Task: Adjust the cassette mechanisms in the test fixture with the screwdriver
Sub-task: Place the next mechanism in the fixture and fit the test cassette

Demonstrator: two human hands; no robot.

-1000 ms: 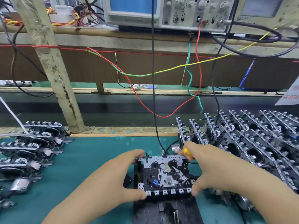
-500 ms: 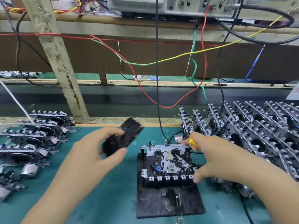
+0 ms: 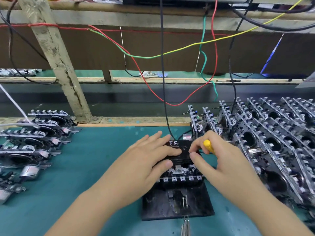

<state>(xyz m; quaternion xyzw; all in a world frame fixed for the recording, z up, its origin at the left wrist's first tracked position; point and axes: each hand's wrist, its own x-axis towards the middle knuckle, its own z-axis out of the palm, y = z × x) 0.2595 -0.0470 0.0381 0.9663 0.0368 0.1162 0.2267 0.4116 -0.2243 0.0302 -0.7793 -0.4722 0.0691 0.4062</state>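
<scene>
The green mat (image 3: 95, 167) is covering the bench, and the black test fixture (image 3: 177, 203) is lying on it near the front edge; I am taking this fixture as the landmark. To the right of the fixture a big group of cassette mechanisms (image 3: 265, 142) is standing on edge in rows, close together. To the left of the fixture, well apart from it, a smaller group of mechanisms (image 3: 32, 142) is lying flat on the mat. Behind the fixture, coloured wires (image 3: 177, 50) are hanging in front of the brown back panel, and one black cable (image 3: 162, 82) is coming down to the fixture's far side.

On the far part of the fixture one cassette mechanism (image 3: 180, 174) is sitting, and a black cassette (image 3: 179, 150) is lying on top of it. The left hand (image 3: 146, 160) is resting on the cassette with straight fingers, pressing it, the thumb at its near edge. The right hand (image 3: 216, 160) is touching the cassette's right end with its fingertips while it is gripping the yellow screwdriver (image 3: 208, 146) in the curled fingers.
</scene>
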